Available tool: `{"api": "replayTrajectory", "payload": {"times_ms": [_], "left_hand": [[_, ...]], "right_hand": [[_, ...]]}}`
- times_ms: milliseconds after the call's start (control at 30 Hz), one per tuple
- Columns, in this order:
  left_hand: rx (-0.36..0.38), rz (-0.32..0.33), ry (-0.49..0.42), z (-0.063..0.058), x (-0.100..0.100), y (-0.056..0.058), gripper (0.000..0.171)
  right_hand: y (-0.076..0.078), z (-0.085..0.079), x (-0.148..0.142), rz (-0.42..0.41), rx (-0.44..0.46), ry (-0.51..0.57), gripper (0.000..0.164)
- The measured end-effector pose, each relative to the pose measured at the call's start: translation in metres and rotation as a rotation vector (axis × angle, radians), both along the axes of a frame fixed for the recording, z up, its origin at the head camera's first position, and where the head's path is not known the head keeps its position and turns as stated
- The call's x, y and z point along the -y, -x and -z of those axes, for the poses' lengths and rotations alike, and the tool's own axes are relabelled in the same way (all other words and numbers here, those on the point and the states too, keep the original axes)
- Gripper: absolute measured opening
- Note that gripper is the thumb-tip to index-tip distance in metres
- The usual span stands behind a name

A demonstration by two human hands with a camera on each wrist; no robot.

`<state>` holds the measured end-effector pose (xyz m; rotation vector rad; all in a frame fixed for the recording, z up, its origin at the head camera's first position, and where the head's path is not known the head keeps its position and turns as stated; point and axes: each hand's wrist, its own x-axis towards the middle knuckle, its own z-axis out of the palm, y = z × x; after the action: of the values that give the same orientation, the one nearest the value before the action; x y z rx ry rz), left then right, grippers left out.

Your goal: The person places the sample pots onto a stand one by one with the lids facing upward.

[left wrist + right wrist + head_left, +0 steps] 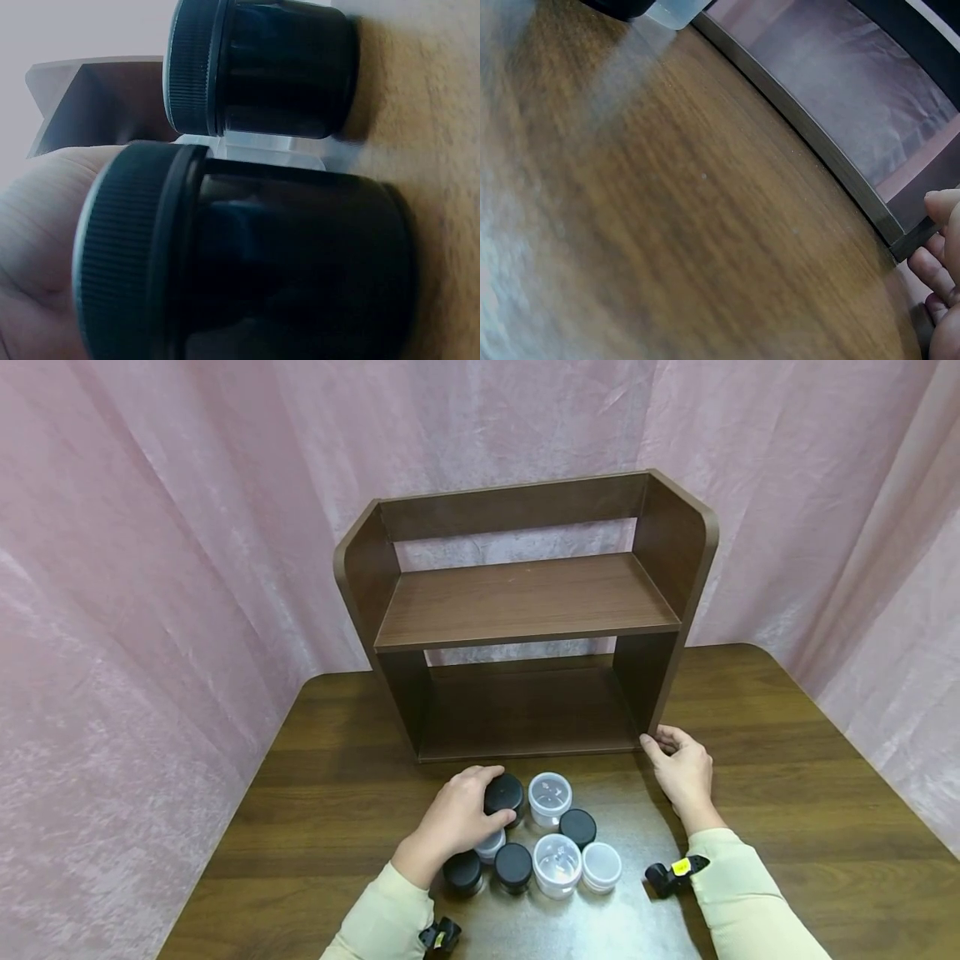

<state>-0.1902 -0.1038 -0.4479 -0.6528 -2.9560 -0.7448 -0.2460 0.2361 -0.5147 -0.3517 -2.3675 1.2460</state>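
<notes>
My left hand (457, 810) curls its thumb and fingers round a black jar (504, 795) with a ribbed lid, at the back of a cluster on the table. Under that palm a clear tub (491, 843) is partly covered. Two more black jars (462, 870) stand by the left wrist; in the left wrist view a large black jar (292, 262) hides most of the hand. My right hand (684, 770) grips the front lower right corner of a brown two-tier shelf (525, 602), thumb at the front and fingers along the outer side.
Clear tubs with pale lids (557, 862) and another black jar (577, 827) stand just right of the left hand. The wooden table (787, 777) has rounded back corners. Behind the shelf hangs a pink curtain (187, 527).
</notes>
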Motion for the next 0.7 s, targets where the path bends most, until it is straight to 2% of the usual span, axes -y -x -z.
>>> {"api": "replayTrajectory", "payload": {"times_ms": [233, 700], "left_hand": [[-0.014, -0.005, -0.015, -0.002, 0.001, 0.001, 0.064], [-0.088, 0.027, -0.062, -0.027, 0.000, -0.001, 0.062]], "right_hand": [[0.000, 0.000, 0.000, -0.002, -0.009, 0.000, 0.038], [0.000, 0.001, 0.000, -0.004, -0.006, 0.000, 0.035]]}}
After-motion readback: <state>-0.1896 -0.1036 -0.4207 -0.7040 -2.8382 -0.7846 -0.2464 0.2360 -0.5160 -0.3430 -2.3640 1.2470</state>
